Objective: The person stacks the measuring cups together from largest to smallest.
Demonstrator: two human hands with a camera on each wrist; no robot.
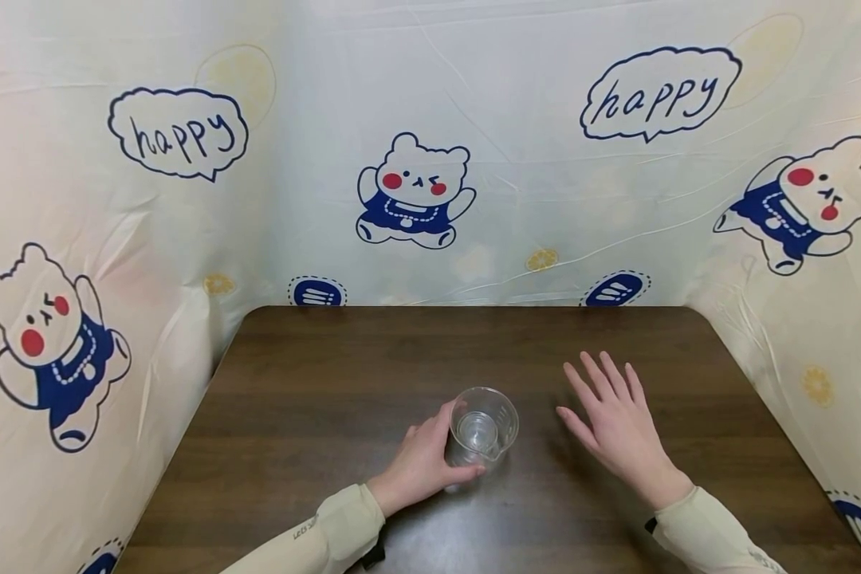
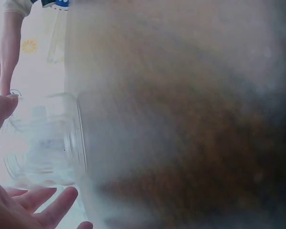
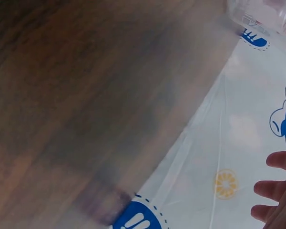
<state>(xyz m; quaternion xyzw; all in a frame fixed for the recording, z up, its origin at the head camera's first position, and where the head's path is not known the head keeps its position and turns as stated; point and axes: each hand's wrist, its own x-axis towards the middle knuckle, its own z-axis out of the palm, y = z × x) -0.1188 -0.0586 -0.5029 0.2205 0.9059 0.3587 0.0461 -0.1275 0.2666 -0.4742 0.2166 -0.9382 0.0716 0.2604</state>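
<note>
A clear glass beaker (image 1: 501, 422) with a pouring lip is near the middle of the brown table. My left hand (image 1: 419, 458) is around its left side in the head view, thumb along the near side and fingers behind. The left wrist view shows the beaker (image 2: 45, 143) between the thumb and the fingers. Whether it holds clear liquid, I cannot tell. To the right of the beaker and apart from it, my right hand (image 1: 617, 430) is held over the table, fingers spread and holding nothing. Part of the beaker (image 3: 262, 14) shows at the right wrist view's top corner.
The dark wooden table (image 1: 330, 367) has rounded far corners. A pale curtain (image 1: 316, 199) printed with bears and "happy" bubbles surrounds its back and sides. Much of both wrist views is blurred.
</note>
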